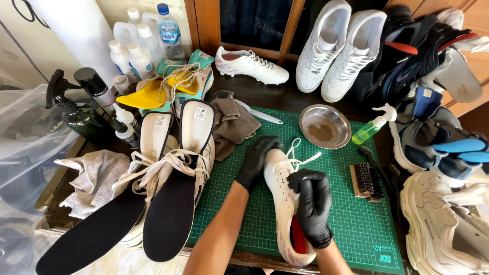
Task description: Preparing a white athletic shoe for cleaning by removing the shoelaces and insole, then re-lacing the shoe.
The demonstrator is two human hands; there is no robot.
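Bright, even daylight, soft shadows, sharp focus, wide-angle bending at the edges.

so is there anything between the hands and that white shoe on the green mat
Nothing visible. Both gloved hands are already on the white shoe: the left hand grips its upper end, and the right hand rests on its side near the laces. The brush and metal bowl lie apart from it.
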